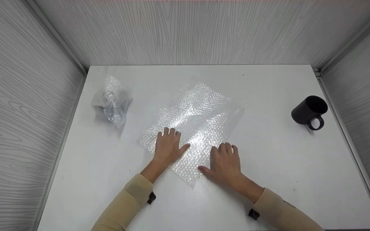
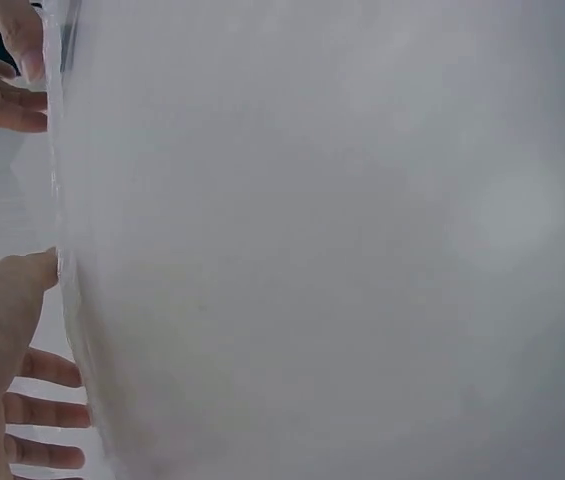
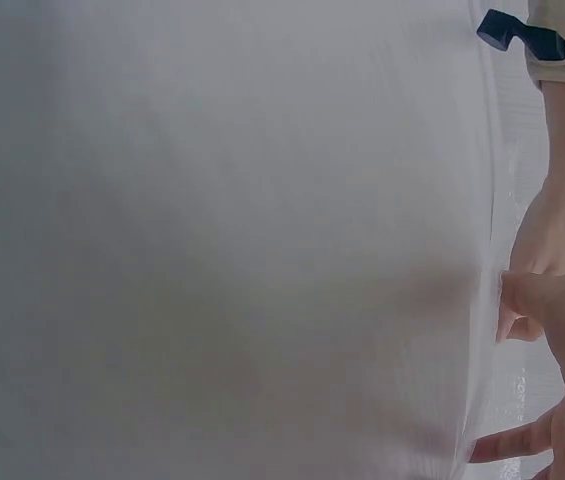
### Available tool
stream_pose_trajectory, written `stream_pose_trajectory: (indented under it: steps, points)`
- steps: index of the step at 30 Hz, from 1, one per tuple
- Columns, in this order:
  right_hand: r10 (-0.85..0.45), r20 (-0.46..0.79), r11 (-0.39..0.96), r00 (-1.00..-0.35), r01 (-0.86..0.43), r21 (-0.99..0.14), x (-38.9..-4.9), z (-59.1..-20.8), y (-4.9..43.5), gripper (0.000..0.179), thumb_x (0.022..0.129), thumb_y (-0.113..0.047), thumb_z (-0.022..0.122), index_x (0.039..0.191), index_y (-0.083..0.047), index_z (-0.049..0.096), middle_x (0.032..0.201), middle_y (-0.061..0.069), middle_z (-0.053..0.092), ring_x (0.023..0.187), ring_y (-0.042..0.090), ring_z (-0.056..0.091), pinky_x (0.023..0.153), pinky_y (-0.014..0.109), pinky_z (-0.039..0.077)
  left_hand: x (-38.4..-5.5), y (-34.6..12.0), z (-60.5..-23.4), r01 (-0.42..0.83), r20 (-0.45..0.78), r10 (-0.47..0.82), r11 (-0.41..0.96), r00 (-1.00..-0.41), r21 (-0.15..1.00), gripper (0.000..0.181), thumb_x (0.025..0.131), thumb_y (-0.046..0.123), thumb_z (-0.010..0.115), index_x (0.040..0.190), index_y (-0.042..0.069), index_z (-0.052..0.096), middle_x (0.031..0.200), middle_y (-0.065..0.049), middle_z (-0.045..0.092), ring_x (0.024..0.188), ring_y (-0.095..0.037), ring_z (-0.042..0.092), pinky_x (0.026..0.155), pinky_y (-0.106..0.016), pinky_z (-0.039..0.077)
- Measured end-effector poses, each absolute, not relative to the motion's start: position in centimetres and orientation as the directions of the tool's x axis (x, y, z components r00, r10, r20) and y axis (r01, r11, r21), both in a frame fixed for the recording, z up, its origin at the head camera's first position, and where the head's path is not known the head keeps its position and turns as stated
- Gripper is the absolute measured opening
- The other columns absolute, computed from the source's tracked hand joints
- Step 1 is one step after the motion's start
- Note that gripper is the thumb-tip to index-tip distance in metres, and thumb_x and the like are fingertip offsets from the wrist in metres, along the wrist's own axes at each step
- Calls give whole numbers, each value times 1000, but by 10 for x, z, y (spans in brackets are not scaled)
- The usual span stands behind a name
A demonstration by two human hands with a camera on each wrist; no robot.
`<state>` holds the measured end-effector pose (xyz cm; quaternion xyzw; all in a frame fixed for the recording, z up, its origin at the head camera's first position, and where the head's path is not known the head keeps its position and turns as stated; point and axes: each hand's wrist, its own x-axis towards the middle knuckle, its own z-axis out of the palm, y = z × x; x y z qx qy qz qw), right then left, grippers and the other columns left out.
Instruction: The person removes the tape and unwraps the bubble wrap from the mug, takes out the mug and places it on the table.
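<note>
A sheet of clear bubble wrap (image 1: 204,125) is spread at a slant over the middle of the white table. On its lower left part rests my left hand (image 1: 168,146), palm down, fingers spread and thumb pointing right. My right hand (image 1: 225,162) touches its lower right edge, thumb stretched left and fingers slightly bent. Seen from the left wrist, the film's edge runs past the straight fingers (image 2: 47,410) of the left hand. From the right wrist, the right hand (image 3: 562,350) has its thumb and a finger against that edge.
A crumpled bubble-wrap bundle (image 1: 111,102) with something dark inside sits at the table's left. At the right stands a black mug (image 1: 305,112), handle facing the front. Wood-grain panels (image 1: 185,32) enclose the white table (image 1: 268,86) at the back and both sides.
</note>
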<state>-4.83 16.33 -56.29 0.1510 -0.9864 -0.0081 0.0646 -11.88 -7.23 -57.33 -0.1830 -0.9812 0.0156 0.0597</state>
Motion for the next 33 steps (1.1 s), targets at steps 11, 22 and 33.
stream_pose_trajectory:
  steps: [11,22,33]
  points:
    - [-287,67,956,-956,-290,-48,-69,-562,172,72,77,-72,79,100,-7,60,108,17,64,114,42,61,104,60,48,-115,-80,-573,348,125,349,937,-929,-34,83,97,75,53,139,4,63,139,-19,68,134,-40,61,104,-54,55]
    - [-295,-13,954,-955,-294,-67,-100,-559,183,72,84,-66,77,123,-6,63,142,18,64,138,46,55,113,62,45,-108,-90,-572,340,125,338,940,-933,-11,85,95,75,56,137,2,65,142,-23,66,137,-43,60,105,-55,54]
    - [-361,-6,930,-933,-359,-81,-126,-559,187,60,96,-55,70,133,-10,62,146,18,63,145,44,52,118,62,42,-115,-96,-575,306,128,304,952,-944,-10,83,95,75,55,137,4,66,141,-22,67,137,-44,60,105,-54,54]
